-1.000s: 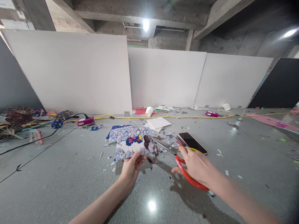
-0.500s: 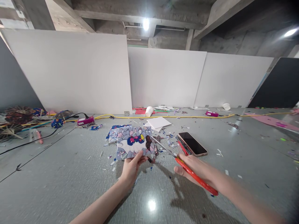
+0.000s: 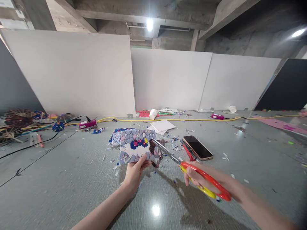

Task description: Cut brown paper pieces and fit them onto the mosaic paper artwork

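Note:
My left hand pinches the lower edge of a collage card, thumb on its face. Grey-mauve pieces like a stone mosaic cover the card around a white patch, with blue, pink and yellow bits and a dark brown piece near its right edge. In my right hand are scissors with one red and one yellow handle. The blades point up and left, their tips at the dark brown piece; whether they touch it I cannot tell. More patterned cards lie behind the held one.
A phone lies right of the scissors, beside a red-handled tool. White cards, a paper cup and a yellow cable are farther back. Paper scraps litter the grey surface. White panels stand behind.
My right hand has turned the scissors, so the yellow handle now shows beneath the red one. The blade tips have shifted slightly left over the card. My left hand has stayed in place.

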The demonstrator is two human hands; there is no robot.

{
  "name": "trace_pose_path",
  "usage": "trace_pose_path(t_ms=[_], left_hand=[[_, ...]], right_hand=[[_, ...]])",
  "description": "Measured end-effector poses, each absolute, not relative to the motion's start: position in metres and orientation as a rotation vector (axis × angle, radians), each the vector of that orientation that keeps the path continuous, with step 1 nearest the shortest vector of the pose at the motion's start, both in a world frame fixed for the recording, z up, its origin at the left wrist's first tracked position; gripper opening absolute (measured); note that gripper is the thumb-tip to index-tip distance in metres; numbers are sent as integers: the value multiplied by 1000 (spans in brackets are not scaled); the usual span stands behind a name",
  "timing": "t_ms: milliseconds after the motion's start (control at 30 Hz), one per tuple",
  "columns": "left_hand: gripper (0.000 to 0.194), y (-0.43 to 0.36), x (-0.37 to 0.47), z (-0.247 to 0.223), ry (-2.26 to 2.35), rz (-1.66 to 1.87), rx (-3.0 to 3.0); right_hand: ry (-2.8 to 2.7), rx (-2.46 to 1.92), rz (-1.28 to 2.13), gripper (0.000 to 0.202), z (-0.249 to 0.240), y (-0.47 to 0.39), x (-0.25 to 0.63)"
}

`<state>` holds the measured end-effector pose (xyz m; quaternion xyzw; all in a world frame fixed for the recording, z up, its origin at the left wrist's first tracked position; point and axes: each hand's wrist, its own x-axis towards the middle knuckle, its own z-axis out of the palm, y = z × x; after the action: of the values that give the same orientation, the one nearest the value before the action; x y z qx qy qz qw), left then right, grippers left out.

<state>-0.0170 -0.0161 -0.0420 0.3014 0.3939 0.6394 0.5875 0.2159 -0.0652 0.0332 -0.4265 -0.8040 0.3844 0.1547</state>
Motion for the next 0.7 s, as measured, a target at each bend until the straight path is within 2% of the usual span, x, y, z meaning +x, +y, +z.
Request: trace_pose_path(t_ms=[233,700], left_hand=[[20,-16,-17,-44,922,1492,731],[19,-18,-17,-41,949,1472,722]], right_hand=[[-2204,-1325,1200,59,43,-72,209],[-2235,-1283,1121,56,33,-66,213]])
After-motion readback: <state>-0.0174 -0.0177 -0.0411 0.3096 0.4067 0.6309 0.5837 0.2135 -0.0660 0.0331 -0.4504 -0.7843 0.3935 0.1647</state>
